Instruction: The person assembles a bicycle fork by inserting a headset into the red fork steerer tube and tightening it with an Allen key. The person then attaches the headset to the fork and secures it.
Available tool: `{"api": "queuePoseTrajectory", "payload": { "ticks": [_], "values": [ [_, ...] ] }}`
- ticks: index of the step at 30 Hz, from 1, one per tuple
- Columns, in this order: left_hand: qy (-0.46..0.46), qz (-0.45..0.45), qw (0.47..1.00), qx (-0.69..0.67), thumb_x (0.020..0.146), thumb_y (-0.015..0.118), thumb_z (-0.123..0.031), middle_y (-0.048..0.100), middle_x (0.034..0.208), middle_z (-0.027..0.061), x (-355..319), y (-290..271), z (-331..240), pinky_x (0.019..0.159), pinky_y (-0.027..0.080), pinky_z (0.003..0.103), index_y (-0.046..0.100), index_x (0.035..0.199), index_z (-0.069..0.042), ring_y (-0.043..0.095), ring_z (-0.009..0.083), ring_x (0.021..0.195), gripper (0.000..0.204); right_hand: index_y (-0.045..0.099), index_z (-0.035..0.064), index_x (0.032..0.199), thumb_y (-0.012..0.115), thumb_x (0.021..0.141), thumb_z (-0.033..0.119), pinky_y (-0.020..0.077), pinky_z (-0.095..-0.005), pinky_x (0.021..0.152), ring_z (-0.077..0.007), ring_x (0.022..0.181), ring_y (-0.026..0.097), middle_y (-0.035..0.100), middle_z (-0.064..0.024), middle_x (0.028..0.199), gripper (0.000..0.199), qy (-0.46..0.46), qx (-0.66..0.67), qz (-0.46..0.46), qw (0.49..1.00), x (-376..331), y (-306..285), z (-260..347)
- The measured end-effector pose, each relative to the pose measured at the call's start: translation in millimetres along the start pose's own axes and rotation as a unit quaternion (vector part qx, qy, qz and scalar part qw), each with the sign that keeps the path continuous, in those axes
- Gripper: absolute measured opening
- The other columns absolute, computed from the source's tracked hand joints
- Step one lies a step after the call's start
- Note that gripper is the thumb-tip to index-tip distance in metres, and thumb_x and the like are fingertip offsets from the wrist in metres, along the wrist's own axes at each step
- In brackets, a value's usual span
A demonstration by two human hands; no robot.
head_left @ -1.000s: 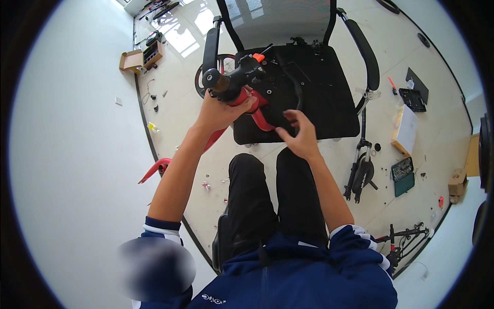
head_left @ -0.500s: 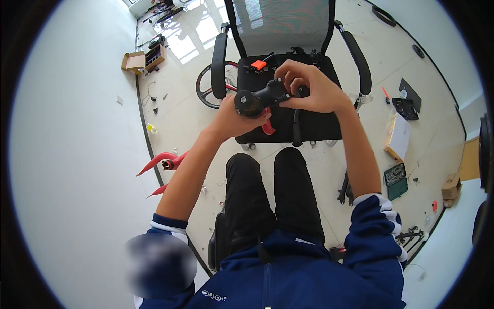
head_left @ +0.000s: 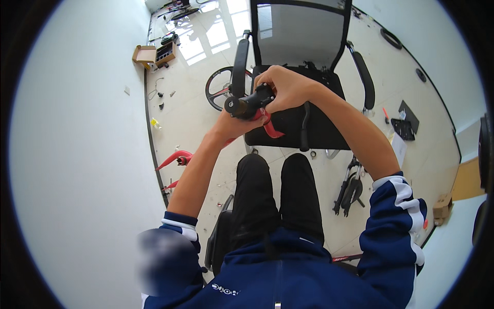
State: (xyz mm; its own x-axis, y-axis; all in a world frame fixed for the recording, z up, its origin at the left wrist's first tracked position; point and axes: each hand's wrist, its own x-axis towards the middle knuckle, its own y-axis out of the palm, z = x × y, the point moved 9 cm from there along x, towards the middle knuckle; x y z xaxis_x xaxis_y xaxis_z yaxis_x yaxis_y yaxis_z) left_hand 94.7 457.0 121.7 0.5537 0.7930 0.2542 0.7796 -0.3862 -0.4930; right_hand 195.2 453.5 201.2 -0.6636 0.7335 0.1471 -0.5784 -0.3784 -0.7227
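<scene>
My left hand (head_left: 235, 124) is wrapped round the upper part of a red bicycle frame (head_left: 272, 130), just below a black handlebar stem (head_left: 247, 105). The stem sits on top of the frame, its round cap toward my left and its clamp end toward the right. My right hand (head_left: 289, 88) closes on that clamp end, thumb below and fingers above; the fingertips are partly hidden. Beyond my hands stands a black mesh office chair (head_left: 329, 126), with a black handlebar (head_left: 305, 129) lying on its seat under my right forearm.
A spoked wheel (head_left: 216, 87) leans beside the chair. On the floor right of my knees lies a black suspension fork (head_left: 351, 188). Red frame parts (head_left: 175, 158) stick out past my left forearm. An open cardboard box (head_left: 145, 54) lies by the left wall.
My right hand has closed in on the stem's clamp end, where its fingers were more spread before. The whole view has shifted, so the chair appears further right and the fork shows more.
</scene>
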Motion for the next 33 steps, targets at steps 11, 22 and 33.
{"api": "queuePoseTrajectory", "payload": {
  "ticks": [11,22,33],
  "values": [
    [-0.012,-0.16,0.986,-0.038,0.073,0.085,-0.029,0.07,0.108,0.0105,-69,-70,30,0.091,0.051,0.038,0.06,0.121,-0.001,0.066,0.0205,0.103,0.061,0.065,-0.0083,0.074,0.074,0.057,0.017,0.045,-0.0293,0.051,-0.0129,0.052,0.052,0.057,-0.0085,0.058,0.032,0.032,-0.114,0.032,0.992,91,7,78],
    [0.077,-0.181,0.975,0.1,0.066,0.089,-0.033,0.043,0.145,0.0167,-124,-26,43,0.103,0.043,0.044,0.051,0.133,-0.008,0.049,0.0313,0.129,0.08,0.068,-0.0065,0.072,0.069,0.066,0.017,0.0468,-0.0291,0.05,-0.0145,0.053,0.06,0.064,-0.0086,0.06,0.024,0.155,-0.272,-0.061,0.948,45,-133,181],
    [0.172,-0.218,0.946,0.168,0.071,0.084,-0.019,0.046,0.119,0.0153,-54,11,-65,0.093,0.044,0.043,0.059,0.115,-0.008,0.048,0.0356,0.11,0.052,0.065,-0.0063,0.066,0.061,0.071,0.01,0.0375,-0.0274,0.043,-0.0132,0.048,0.05,0.059,-0.008,0.058,0.017,0.103,-0.246,-0.071,0.961,24,-222,241]
  ]
}}
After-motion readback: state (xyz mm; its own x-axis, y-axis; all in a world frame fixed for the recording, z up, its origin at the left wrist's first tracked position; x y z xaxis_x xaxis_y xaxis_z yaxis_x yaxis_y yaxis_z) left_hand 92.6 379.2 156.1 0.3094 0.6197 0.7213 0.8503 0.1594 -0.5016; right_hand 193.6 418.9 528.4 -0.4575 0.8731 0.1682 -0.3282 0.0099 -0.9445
